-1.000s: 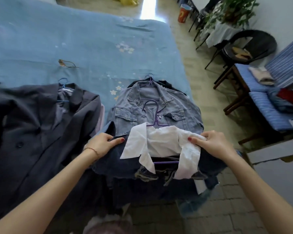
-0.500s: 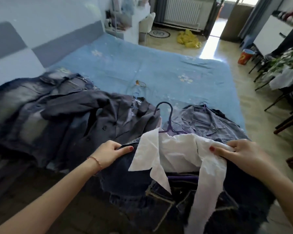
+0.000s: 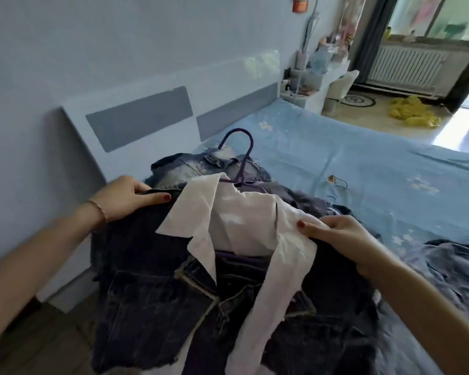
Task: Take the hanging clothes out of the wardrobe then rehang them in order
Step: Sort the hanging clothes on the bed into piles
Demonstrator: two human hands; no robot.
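Clothes (image 3: 201, 169) are lying out on the bed (image 3: 390, 169), not yet rehung; both hands, left (image 3: 125, 197) and right (image 3: 341, 236), are gripping a dark denim jacket (image 3: 146, 280) on its purple hanger (image 3: 241, 147) above them.

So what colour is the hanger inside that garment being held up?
Purple. The hanger shows its hook above the white collar, best seen in the head view.

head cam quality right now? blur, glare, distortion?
Head view: motion blur smears the left forearm and the lower left edge; the hands gripping the dark denim jacket look fairly sharp; sunlight blows out the floor by the doorway; wide-angle bending curves the headboard.
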